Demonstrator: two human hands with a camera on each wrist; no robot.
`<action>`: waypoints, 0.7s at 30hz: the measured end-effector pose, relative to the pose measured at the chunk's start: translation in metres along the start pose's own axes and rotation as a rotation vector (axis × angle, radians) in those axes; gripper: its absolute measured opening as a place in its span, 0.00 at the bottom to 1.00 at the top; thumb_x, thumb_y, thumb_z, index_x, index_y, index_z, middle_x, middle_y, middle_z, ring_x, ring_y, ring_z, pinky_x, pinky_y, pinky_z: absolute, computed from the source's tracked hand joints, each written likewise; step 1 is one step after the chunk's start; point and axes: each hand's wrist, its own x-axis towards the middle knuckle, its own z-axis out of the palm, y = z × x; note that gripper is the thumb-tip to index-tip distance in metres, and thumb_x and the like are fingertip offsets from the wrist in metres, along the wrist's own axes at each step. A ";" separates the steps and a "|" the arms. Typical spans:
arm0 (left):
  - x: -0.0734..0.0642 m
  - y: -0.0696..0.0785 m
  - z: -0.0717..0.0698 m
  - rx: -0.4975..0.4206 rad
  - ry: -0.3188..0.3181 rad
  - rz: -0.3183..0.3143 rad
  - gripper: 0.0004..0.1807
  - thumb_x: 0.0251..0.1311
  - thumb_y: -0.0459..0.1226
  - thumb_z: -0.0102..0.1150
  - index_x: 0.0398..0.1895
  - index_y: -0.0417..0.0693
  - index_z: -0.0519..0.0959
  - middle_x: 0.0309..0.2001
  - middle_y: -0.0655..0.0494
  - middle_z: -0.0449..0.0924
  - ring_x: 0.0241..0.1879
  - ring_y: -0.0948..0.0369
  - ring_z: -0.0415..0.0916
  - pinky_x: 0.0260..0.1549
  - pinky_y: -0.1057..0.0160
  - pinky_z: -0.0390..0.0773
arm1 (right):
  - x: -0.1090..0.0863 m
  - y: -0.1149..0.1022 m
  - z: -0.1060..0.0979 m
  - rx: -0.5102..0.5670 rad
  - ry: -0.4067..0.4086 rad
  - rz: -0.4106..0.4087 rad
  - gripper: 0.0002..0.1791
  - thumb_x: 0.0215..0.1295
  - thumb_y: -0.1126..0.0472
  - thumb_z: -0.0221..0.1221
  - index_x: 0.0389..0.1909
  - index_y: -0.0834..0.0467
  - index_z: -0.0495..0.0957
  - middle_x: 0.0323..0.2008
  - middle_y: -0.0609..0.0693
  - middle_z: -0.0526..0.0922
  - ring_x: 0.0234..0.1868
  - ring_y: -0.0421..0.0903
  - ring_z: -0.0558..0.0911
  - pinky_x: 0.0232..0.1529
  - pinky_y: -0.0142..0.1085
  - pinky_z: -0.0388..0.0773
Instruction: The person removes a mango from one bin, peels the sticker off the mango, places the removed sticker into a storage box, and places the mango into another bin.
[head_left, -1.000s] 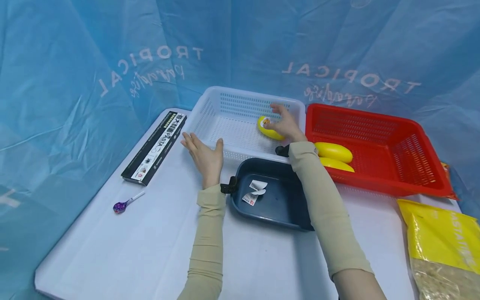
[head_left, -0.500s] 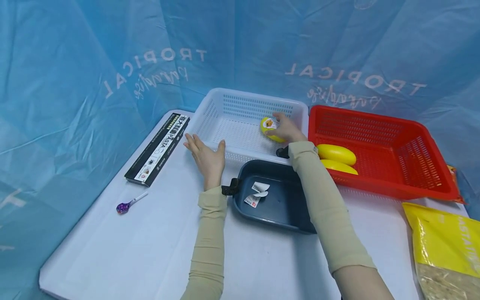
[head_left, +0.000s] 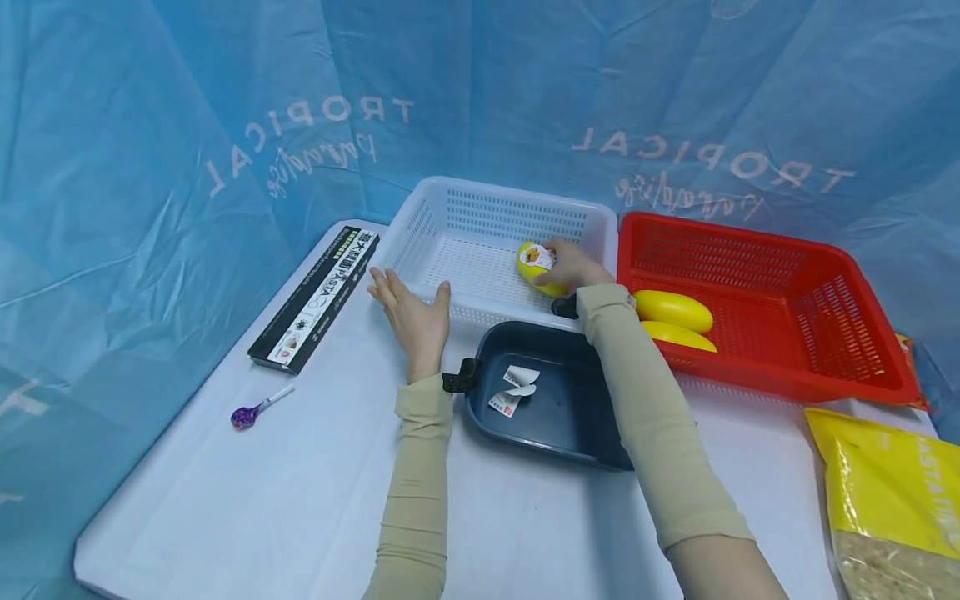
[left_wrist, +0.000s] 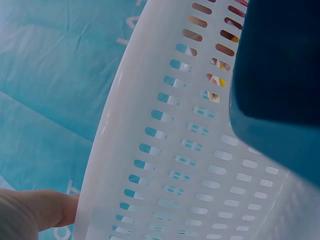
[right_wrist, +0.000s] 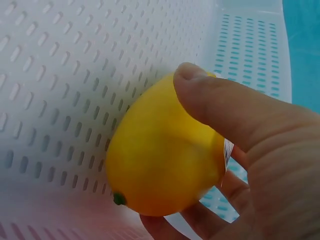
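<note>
In the white basket (head_left: pixel 468 258), my right hand (head_left: pixel 576 265) grips a yellow mango (head_left: pixel 534 260) bearing a white label. The right wrist view has the thumb (right_wrist: pixel 215 95) across the mango's upper side and the other fingers curled beneath it; a small green stem nub (right_wrist: pixel 119 199) shows at its lower end. The mango lies low, close over the slotted basket floor. My left hand (head_left: pixel 415 321) is at the basket's front left corner, fingers spread and thumb raised. In the left wrist view one digit (left_wrist: pixel 57 209) meets the basket's rim.
A dark blue tub (head_left: pixel 570 417) holding paper scraps (head_left: pixel 513 392) stands in front. The red basket (head_left: pixel 780 375) to the right holds two yellow mangoes (head_left: pixel 675 311). A pasta box (head_left: pixel 315 300) and lollipop (head_left: pixel 246 417) lie left; a yellow bag (head_left: pixel 885 475) lies right.
My right hand has lowered and its fingers have closed round the mango, which has turned slightly with its label facing up. My left hand stays at the basket corner.
</note>
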 end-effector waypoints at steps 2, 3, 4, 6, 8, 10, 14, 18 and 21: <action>0.000 0.001 -0.001 -0.005 -0.003 0.000 0.50 0.61 0.44 0.61 0.75 0.34 0.43 0.79 0.48 0.28 0.77 0.46 0.22 0.76 0.52 0.39 | 0.000 -0.001 -0.001 -0.019 -0.005 -0.009 0.43 0.58 0.57 0.67 0.72 0.53 0.57 0.64 0.55 0.65 0.59 0.54 0.67 0.55 0.48 0.78; 0.000 0.001 -0.001 -0.006 -0.004 0.000 0.50 0.61 0.44 0.61 0.76 0.34 0.43 0.79 0.47 0.28 0.77 0.46 0.23 0.76 0.52 0.39 | 0.000 -0.001 -0.001 -0.023 -0.008 -0.006 0.43 0.58 0.57 0.67 0.72 0.53 0.56 0.65 0.55 0.65 0.59 0.54 0.67 0.55 0.49 0.78; 0.000 0.001 -0.001 -0.008 -0.006 -0.001 0.50 0.61 0.45 0.61 0.76 0.34 0.43 0.79 0.48 0.28 0.77 0.46 0.23 0.76 0.52 0.39 | -0.001 -0.001 -0.001 -0.023 -0.013 -0.005 0.43 0.58 0.57 0.67 0.72 0.54 0.56 0.65 0.55 0.65 0.59 0.54 0.67 0.56 0.49 0.77; -0.001 0.001 -0.002 -0.008 -0.009 -0.001 0.50 0.61 0.45 0.61 0.76 0.34 0.43 0.79 0.47 0.28 0.77 0.46 0.23 0.76 0.52 0.39 | -0.002 -0.001 0.000 -0.022 -0.022 0.001 0.44 0.58 0.58 0.67 0.73 0.54 0.55 0.65 0.55 0.64 0.60 0.54 0.66 0.57 0.49 0.76; -0.002 0.000 -0.002 -0.003 -0.010 0.000 0.50 0.61 0.45 0.61 0.76 0.34 0.43 0.79 0.46 0.29 0.77 0.46 0.23 0.76 0.51 0.40 | -0.003 0.000 0.001 -0.015 -0.031 0.018 0.45 0.57 0.58 0.67 0.73 0.53 0.54 0.66 0.55 0.63 0.60 0.54 0.66 0.57 0.49 0.76; -0.003 0.000 -0.002 0.001 -0.009 0.003 0.50 0.61 0.45 0.61 0.76 0.34 0.43 0.79 0.46 0.29 0.77 0.45 0.23 0.76 0.51 0.40 | -0.003 0.001 0.002 -0.023 -0.036 0.027 0.46 0.57 0.58 0.67 0.73 0.52 0.54 0.66 0.55 0.63 0.60 0.54 0.66 0.57 0.48 0.77; -0.003 -0.001 -0.002 0.005 -0.005 0.011 0.50 0.61 0.45 0.61 0.75 0.34 0.43 0.79 0.45 0.30 0.77 0.45 0.23 0.76 0.51 0.40 | -0.003 0.001 0.002 -0.044 -0.045 0.039 0.46 0.57 0.56 0.67 0.73 0.52 0.53 0.66 0.56 0.63 0.59 0.54 0.67 0.56 0.48 0.77; -0.002 -0.001 -0.001 0.003 0.001 0.014 0.50 0.61 0.45 0.62 0.75 0.34 0.43 0.79 0.45 0.30 0.77 0.45 0.23 0.76 0.51 0.41 | -0.002 0.001 0.001 -0.054 -0.064 0.035 0.46 0.57 0.55 0.67 0.73 0.52 0.53 0.66 0.57 0.63 0.60 0.55 0.66 0.56 0.47 0.77; -0.002 -0.001 -0.001 -0.004 -0.002 0.012 0.50 0.61 0.45 0.62 0.76 0.34 0.43 0.79 0.46 0.29 0.77 0.46 0.23 0.76 0.51 0.41 | -0.002 0.000 0.000 -0.046 -0.074 0.025 0.46 0.58 0.55 0.66 0.74 0.52 0.53 0.66 0.57 0.62 0.60 0.55 0.66 0.57 0.48 0.76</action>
